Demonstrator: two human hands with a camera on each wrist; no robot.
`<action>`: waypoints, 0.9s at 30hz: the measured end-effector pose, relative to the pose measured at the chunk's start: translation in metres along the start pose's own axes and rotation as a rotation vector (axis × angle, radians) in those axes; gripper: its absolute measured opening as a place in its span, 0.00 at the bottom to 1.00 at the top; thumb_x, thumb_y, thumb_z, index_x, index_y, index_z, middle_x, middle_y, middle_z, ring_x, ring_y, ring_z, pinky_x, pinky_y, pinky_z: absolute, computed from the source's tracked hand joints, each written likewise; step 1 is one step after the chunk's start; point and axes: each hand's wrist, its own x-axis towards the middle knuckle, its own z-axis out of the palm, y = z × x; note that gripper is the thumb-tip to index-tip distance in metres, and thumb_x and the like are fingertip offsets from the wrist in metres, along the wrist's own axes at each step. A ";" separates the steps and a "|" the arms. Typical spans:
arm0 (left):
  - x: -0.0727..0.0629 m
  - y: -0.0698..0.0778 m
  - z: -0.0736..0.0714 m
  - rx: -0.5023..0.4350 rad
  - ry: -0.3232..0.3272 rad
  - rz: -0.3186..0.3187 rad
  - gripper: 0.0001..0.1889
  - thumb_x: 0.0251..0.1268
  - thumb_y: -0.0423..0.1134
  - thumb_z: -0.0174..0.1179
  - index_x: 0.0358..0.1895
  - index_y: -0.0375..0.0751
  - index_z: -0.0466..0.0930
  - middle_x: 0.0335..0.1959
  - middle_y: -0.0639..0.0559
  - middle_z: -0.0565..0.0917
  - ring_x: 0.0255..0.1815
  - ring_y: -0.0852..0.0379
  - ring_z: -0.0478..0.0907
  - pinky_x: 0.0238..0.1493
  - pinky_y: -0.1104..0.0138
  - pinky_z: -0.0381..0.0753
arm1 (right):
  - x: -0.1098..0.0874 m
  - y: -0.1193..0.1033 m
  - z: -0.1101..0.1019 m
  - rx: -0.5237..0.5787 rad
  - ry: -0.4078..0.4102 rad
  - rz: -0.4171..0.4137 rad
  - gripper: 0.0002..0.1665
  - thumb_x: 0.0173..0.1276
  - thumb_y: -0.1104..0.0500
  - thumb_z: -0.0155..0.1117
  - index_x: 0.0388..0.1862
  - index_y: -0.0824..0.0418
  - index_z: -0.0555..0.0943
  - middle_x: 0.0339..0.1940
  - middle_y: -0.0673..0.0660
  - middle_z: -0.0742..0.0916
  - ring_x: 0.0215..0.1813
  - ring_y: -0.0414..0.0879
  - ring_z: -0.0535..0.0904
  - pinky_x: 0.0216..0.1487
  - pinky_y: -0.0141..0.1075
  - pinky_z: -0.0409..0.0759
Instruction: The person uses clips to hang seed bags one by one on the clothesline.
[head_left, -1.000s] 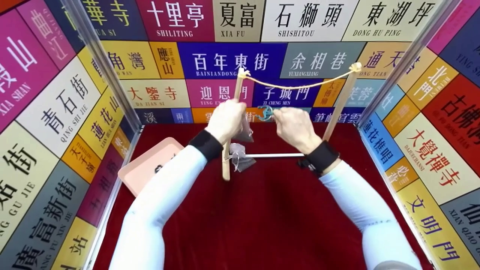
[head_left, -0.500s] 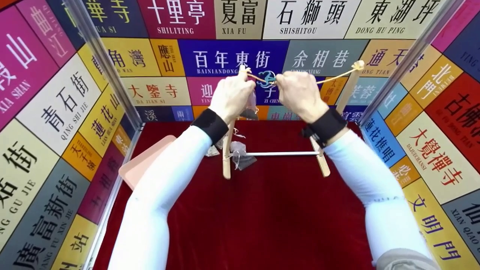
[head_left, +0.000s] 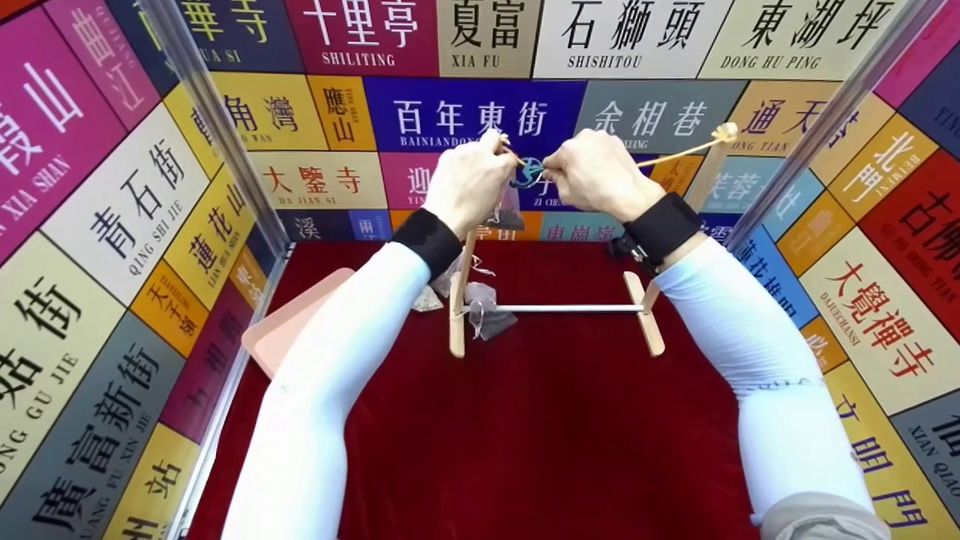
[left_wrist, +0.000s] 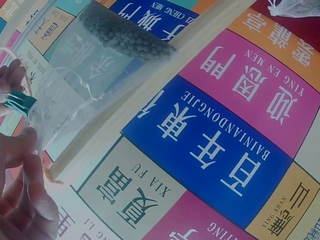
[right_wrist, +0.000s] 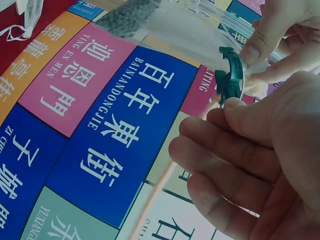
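Note:
My left hand (head_left: 466, 180) pinches the gathered top of a sheer drawstring bag (left_wrist: 75, 102) beside the upper end of the left wooden post (head_left: 465, 262). Dark round pellets (left_wrist: 125, 37) fill the bag's hanging lower end. Between thumb and fingers, my right hand (head_left: 600, 176) holds a green plastic clip (right_wrist: 231, 75). The clip is at the bag's top and close to the yellow cord (head_left: 675, 155) strung between the posts. Whether it grips the bag or the cord, I cannot tell. My hands hide part of the cord.
A white rod (head_left: 570, 308) joins the stand's wooden feet. Another sheer bag (head_left: 491, 319) lies by the left foot, and a pale bag (head_left: 428, 300) sits left of it. A pink tray (head_left: 281, 330) stands at left, partly behind my arm. Lettered walls enclose the red cloth (head_left: 555, 435).
Both hands have risen to cord height, carrying the bag and the clip. The clip has come closer to my left fingers, and the right foot of the stand has come into view.

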 end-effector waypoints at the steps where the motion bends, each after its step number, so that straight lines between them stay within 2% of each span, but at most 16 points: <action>1: 0.001 0.000 0.000 0.003 -0.004 0.005 0.14 0.86 0.37 0.58 0.54 0.45 0.96 0.51 0.43 0.90 0.39 0.43 0.93 0.40 0.51 0.95 | 0.002 0.000 -0.001 0.004 -0.003 0.010 0.12 0.78 0.60 0.67 0.35 0.60 0.92 0.27 0.62 0.89 0.30 0.64 0.86 0.33 0.63 0.86; 7: 0.006 -0.001 -0.002 0.001 -0.036 -0.003 0.13 0.83 0.35 0.58 0.50 0.44 0.95 0.48 0.44 0.88 0.40 0.43 0.93 0.41 0.50 0.95 | 0.012 -0.004 -0.006 -0.031 -0.066 0.015 0.11 0.77 0.60 0.67 0.37 0.59 0.94 0.28 0.62 0.89 0.31 0.65 0.86 0.36 0.64 0.87; 13: 0.008 -0.002 -0.004 -0.030 -0.014 -0.029 0.11 0.82 0.36 0.59 0.46 0.44 0.93 0.47 0.44 0.88 0.40 0.42 0.92 0.41 0.50 0.95 | 0.019 -0.011 -0.010 -0.040 -0.101 0.012 0.13 0.78 0.60 0.64 0.41 0.59 0.95 0.29 0.63 0.89 0.33 0.67 0.87 0.38 0.65 0.88; 17: 0.007 -0.004 -0.002 -0.042 -0.002 -0.040 0.10 0.80 0.34 0.61 0.46 0.45 0.94 0.47 0.45 0.89 0.40 0.42 0.92 0.41 0.49 0.95 | 0.020 -0.011 -0.010 -0.028 -0.131 0.021 0.13 0.76 0.52 0.68 0.39 0.60 0.92 0.32 0.62 0.92 0.36 0.65 0.89 0.39 0.64 0.89; 19: 0.006 -0.005 0.000 -0.040 -0.003 -0.044 0.09 0.80 0.34 0.63 0.47 0.45 0.94 0.48 0.44 0.89 0.40 0.41 0.92 0.42 0.49 0.95 | 0.018 -0.010 -0.008 -0.014 -0.147 0.023 0.16 0.75 0.47 0.72 0.43 0.60 0.92 0.37 0.62 0.94 0.40 0.65 0.91 0.42 0.64 0.90; 22: 0.004 -0.005 0.004 -0.050 -0.005 -0.049 0.09 0.80 0.36 0.63 0.46 0.44 0.95 0.58 0.42 0.91 0.41 0.40 0.94 0.42 0.48 0.95 | 0.014 -0.009 -0.003 0.020 -0.152 0.033 0.24 0.73 0.42 0.76 0.53 0.60 0.93 0.44 0.61 0.97 0.46 0.65 0.93 0.47 0.64 0.92; 24: 0.002 -0.005 0.007 -0.067 -0.012 -0.050 0.09 0.80 0.37 0.64 0.46 0.43 0.95 0.68 0.39 0.90 0.42 0.40 0.94 0.42 0.48 0.95 | 0.010 -0.008 0.001 0.034 -0.138 0.040 0.26 0.72 0.41 0.77 0.57 0.60 0.93 0.45 0.61 0.98 0.47 0.65 0.94 0.48 0.64 0.92; 27: -0.002 -0.004 0.010 -0.101 -0.028 -0.052 0.09 0.80 0.37 0.64 0.47 0.43 0.96 0.69 0.40 0.90 0.44 0.40 0.95 0.42 0.48 0.95 | 0.002 -0.007 0.007 0.038 -0.101 0.043 0.26 0.70 0.41 0.80 0.55 0.59 0.94 0.42 0.59 0.98 0.44 0.63 0.95 0.46 0.63 0.92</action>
